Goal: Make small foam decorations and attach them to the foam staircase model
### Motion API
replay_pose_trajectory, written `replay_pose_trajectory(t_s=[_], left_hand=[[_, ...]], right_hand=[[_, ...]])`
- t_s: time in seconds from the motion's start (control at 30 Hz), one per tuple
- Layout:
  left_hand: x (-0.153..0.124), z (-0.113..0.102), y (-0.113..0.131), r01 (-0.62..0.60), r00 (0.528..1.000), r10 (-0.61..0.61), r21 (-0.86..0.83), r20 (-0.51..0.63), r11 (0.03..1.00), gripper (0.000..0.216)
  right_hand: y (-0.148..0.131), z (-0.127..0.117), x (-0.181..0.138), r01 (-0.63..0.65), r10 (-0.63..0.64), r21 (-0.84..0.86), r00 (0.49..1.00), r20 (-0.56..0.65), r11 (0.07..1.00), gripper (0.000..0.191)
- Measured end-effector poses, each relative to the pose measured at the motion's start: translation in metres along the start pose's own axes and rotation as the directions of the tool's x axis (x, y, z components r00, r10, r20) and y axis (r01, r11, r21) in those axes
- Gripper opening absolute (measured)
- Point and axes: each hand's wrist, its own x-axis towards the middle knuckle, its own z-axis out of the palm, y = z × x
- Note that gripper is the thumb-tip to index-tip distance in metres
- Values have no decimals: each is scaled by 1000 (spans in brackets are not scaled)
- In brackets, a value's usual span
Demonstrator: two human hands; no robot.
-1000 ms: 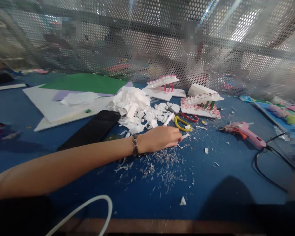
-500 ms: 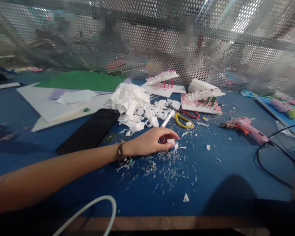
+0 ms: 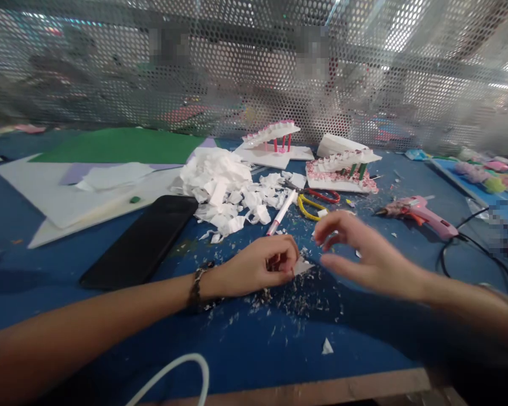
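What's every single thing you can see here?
Perforated metal screen: 1, grey, back
Flat table: 1, blue, underneath
Flat sheets: several, green, white, purple, left
Phone-like slab: 1, black, left
Torn-paper heap: 1, white, middle
Pen-like stick: 1, white and reddish, middle
Scissors: 1, red and yellow handles, middle
Staircase models: 2, white, red or green posts, back
Glue gun: 1, pink, right
Cord: 1, black, right
Craft pieces: several, mixed colours, far right
Curved cable: 1, white, front
Scraps: many, mostly white, middle
Wristbands: 2, dark and pale, both wrists
Left hand: 1, bare, middle
Right hand: 1, bare, right
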Motion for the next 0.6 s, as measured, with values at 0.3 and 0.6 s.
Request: replay_pose_trajectory(t_s=[0.3, 0.6], left_hand=[[-3, 2, 3, 118, 992, -119, -36, -33, 992, 8], [-3, 3, 0, 200, 979, -203, -89, -32, 976, 32]], right_hand=[[17, 36, 4, -57, 41, 233, 997, 73, 971, 6], [15, 37, 1, -1, -18, 205, 996, 91, 979, 30]])
